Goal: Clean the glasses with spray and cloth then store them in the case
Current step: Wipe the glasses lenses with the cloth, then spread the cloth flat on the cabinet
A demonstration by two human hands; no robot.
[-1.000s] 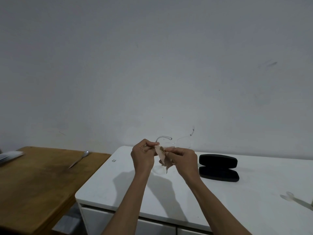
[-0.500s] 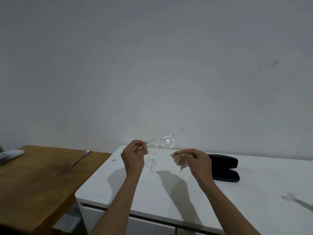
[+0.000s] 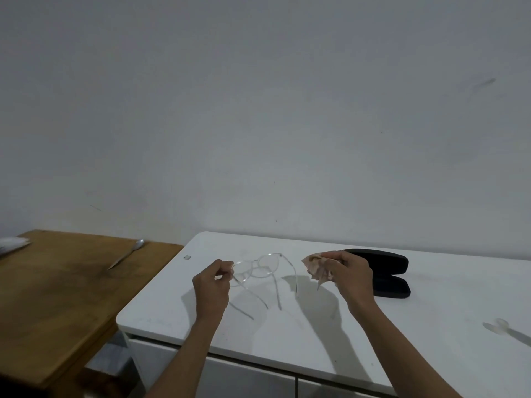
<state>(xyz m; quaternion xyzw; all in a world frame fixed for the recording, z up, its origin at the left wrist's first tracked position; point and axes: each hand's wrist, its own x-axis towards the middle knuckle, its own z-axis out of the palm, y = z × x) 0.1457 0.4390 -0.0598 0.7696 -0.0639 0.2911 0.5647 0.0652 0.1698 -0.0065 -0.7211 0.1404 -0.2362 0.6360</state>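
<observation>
My left hand [image 3: 212, 285] pinches the clear-framed glasses [image 3: 260, 268] by their left end, just above the white cabinet top [image 3: 287, 326]. Their temples are unfolded and point towards me. My right hand [image 3: 349, 275] is shut on a crumpled beige cloth [image 3: 313, 267], a short way to the right of the glasses and apart from them. Behind my right hand lies the black glasses case [image 3: 388, 271], open, its near end hidden by the hand. No spray bottle is in view.
A small clear cap-like object [image 3: 498, 326] lies at the right of the cabinet top. A wooden table [image 3: 57, 297] adjoins on the left, with a metal knife [image 3: 126, 254] and a white object [image 3: 11, 244] at its far edge. A grey wall stands behind.
My hands have parted: the cloth came off the lens and stayed in my right hand. My left hand lowered the glasses towards the cabinet top, temples now pointing at me.
</observation>
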